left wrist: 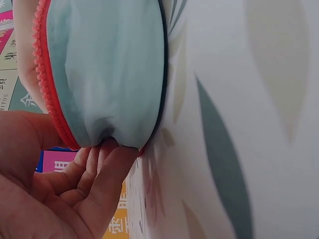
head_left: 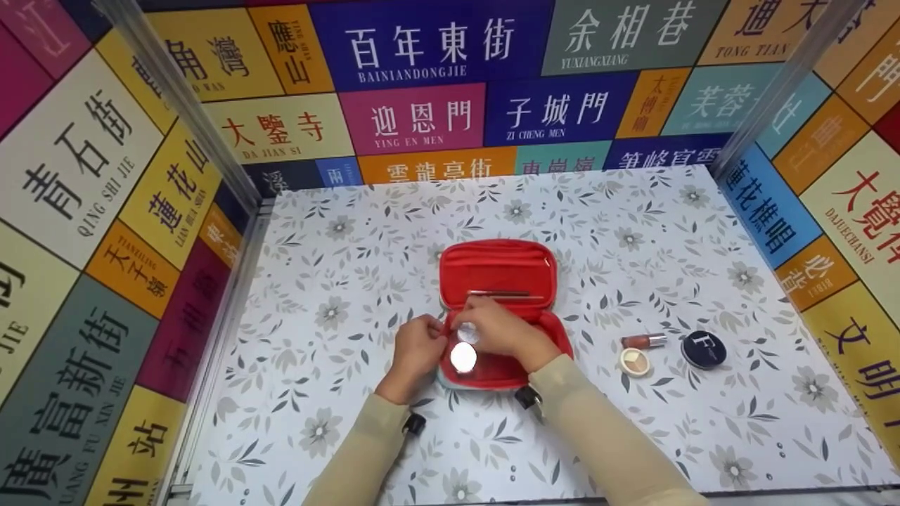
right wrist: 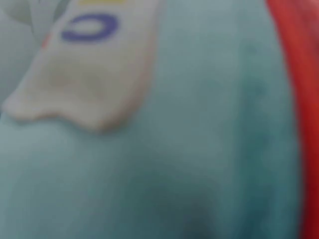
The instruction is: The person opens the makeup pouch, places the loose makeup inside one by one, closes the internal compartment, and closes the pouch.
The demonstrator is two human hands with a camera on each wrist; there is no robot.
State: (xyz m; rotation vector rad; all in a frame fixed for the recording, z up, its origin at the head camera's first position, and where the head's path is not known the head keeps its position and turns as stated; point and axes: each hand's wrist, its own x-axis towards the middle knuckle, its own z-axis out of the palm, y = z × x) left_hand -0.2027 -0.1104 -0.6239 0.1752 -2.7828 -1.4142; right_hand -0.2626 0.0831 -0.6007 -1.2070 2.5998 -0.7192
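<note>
An unzipped makeup bag (head_left: 498, 270) lies spread on the table, red inside and pale blue outside (left wrist: 114, 59). My left hand (head_left: 420, 349) pinches its left edge, the thumb on the rim and the fingers against the blue fabric. Over the near half reaches my right hand (head_left: 500, 327), fingers curled at a pale round disc (head_left: 467, 333); the grip is partly hidden. Just below, a bright round disc (head_left: 463, 358) reflects light inside the red lining. Thin brush-like sticks (head_left: 499, 293) lie across the far half. The right wrist view is blurred, showing blue fabric and a white label (right wrist: 84, 74).
To the right of the bag lie a lip gloss tube (head_left: 643, 341), a small round palette (head_left: 635, 362) with several pale shades, and a dark round compact (head_left: 703, 349) with a white letter. The flower-patterned table (head_left: 337, 260) is bordered by colourful sign-printed walls (head_left: 422, 119).
</note>
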